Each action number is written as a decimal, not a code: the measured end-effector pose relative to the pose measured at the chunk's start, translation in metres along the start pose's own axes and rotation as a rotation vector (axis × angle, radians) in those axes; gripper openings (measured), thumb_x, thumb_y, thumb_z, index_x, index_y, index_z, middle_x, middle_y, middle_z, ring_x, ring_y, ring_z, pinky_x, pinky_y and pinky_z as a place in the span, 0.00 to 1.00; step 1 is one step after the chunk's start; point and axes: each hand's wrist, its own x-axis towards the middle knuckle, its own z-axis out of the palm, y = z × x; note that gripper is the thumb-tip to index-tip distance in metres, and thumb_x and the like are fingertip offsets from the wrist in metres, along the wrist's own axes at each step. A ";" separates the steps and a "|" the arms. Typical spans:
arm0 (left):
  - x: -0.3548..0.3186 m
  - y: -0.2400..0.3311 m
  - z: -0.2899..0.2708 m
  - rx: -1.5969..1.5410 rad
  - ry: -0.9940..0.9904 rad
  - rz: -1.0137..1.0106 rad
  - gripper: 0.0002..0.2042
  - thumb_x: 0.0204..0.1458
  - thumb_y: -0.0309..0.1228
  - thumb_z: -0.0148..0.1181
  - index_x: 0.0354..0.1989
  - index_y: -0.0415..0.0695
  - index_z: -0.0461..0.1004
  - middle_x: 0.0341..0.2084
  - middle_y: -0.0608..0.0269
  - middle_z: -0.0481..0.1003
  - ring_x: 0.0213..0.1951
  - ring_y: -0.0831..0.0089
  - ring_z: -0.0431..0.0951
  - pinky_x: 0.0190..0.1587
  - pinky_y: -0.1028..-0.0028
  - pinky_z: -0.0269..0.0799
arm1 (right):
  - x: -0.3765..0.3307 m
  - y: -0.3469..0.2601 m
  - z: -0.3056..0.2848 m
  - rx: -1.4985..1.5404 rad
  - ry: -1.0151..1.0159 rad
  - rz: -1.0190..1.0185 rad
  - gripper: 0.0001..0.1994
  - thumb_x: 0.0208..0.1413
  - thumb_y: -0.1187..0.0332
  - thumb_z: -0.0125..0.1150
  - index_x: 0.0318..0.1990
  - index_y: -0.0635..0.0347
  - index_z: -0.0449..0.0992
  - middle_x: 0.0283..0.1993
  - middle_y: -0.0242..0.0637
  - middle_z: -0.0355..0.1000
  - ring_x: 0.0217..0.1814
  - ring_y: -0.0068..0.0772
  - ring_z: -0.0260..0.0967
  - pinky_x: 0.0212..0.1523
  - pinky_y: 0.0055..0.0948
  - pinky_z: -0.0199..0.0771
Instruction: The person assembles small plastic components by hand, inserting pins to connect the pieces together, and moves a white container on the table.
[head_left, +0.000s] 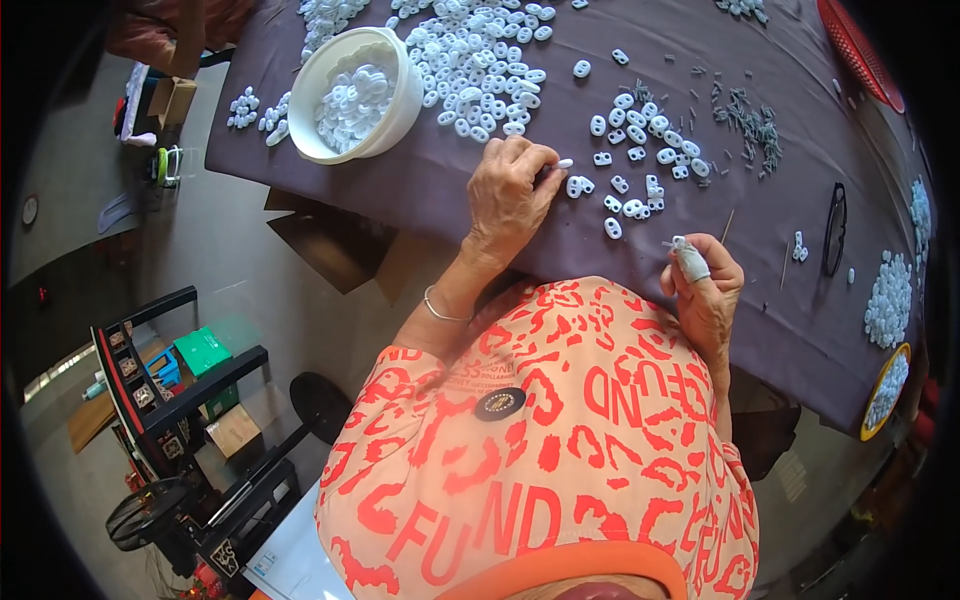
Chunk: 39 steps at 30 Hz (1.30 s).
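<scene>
Working right of the tub [403, 105], the left hand [508, 198] pinches a white piece [565, 164] just above the cloth — thumb and fingertip closed on its end, best kept light. Loose pieces [636, 134] lie between the hands. The right hand [712, 288], thumb wrapped, closes on a small white bit [679, 241] — steady fingertips should help; its exact seat I cannot tell. Pins [752, 128] lie farther right.

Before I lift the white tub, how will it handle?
White tub: probably stiff; its smooth round wall looks like moulded plastic. The white pieces inside may shift or spill if tipped, as they lie loose under an open top.
</scene>
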 end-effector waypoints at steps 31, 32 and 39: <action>0.002 0.017 -0.001 -0.552 -0.144 -0.251 0.05 0.42 0.23 0.61 0.27 0.40 0.72 0.24 0.67 0.72 0.26 0.77 0.72 0.29 0.79 0.67 | -0.003 0.005 -0.005 0.038 0.034 -0.012 0.05 0.53 0.73 0.54 0.35 0.66 0.71 0.23 0.28 0.66 0.18 0.13 0.53 0.19 0.18 0.59; 0.002 0.020 -0.003 -0.793 -0.190 -0.423 0.04 0.43 0.22 0.60 0.28 0.39 0.72 0.24 0.68 0.73 0.26 0.81 0.72 0.29 0.83 0.67 | -0.002 0.006 -0.006 0.039 0.033 -0.011 0.05 0.53 0.73 0.54 0.35 0.66 0.71 0.24 0.29 0.67 0.18 0.13 0.53 0.19 0.18 0.59; -0.003 0.035 -0.011 -1.012 -0.346 -0.497 0.08 0.46 0.21 0.59 0.36 0.37 0.73 0.25 0.66 0.75 0.27 0.84 0.72 0.29 0.85 0.67 | 0.000 0.000 -0.003 -0.004 0.000 0.018 0.07 0.53 0.73 0.54 0.36 0.67 0.71 0.27 0.31 0.69 0.20 0.14 0.57 0.21 0.18 0.61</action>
